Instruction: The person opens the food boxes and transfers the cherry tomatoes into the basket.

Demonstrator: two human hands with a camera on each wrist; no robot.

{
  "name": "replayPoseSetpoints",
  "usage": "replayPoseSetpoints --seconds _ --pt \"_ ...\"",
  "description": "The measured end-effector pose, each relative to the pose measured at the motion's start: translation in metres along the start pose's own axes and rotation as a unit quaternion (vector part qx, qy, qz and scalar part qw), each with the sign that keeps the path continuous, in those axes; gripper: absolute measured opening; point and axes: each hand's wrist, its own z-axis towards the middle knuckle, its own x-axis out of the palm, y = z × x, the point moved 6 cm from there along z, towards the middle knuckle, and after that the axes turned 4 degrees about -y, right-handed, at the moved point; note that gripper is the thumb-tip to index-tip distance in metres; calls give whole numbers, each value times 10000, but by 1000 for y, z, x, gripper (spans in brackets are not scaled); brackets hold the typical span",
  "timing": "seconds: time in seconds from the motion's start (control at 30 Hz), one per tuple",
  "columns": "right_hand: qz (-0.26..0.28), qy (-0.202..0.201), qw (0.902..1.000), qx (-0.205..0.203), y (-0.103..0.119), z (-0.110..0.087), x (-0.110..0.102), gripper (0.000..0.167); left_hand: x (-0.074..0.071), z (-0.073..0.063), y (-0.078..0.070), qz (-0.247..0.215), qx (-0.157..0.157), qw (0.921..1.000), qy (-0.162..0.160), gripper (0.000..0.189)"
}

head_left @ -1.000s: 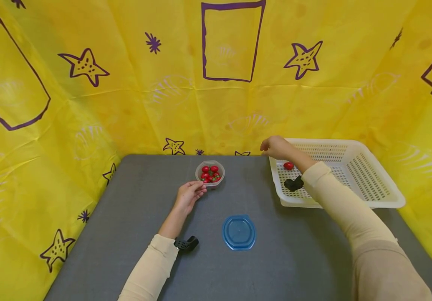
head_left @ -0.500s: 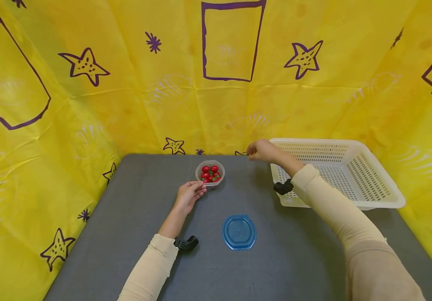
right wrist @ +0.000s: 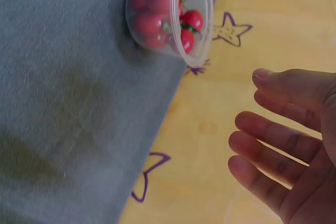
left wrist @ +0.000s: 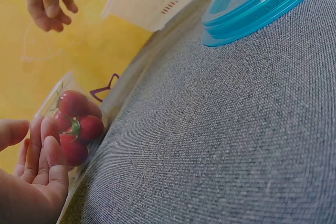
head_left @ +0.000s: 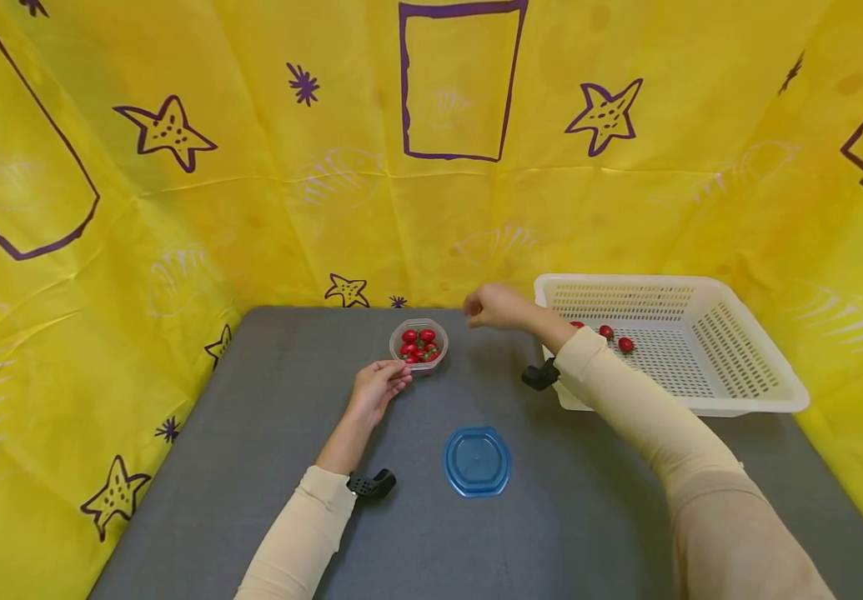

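Observation:
A small clear plastic container (head_left: 439,333) with several cherry tomatoes (head_left: 409,348) stands near the far table edge. My left hand (head_left: 378,389) is at its near left rim, fingertips against it. In the left wrist view the fingers are loosely bent, with the thumb apart from them. My right hand (head_left: 502,307) is in the air between the container and a white basket (head_left: 765,354). Its fingers are spread with nothing between them in the right wrist view. Inside the basket lie a few cherry tomatoes (head_left: 626,344), partly hidden by the right arm.
A blue lid (head_left: 478,462) lies on the grey table (head_left: 273,433) in front of the container. The basket occupies the back right. Yellow patterned cloth (head_left: 251,225) hangs behind and at both sides.
My right hand has moved left from the basket's left edge toward the container. More tomatoes in the basket now show past the arm. My left hand has stayed at the container.

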Motion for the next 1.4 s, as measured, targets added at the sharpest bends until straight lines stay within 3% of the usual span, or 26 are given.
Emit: replayPoseSetpoints --seconds 0.47,0.97,1.4 --pt "123 299 9984 -460 26 17 30 20 1 3 0 -97 91 9999 104 9" --pt "-35 629 9972 -394 39 31 68 23 2 1 -1 -116 108 9998 141 9" --pt "-211 595 9977 -258 41 40 82 15 1 2 0 -103 117 9998 153 8"
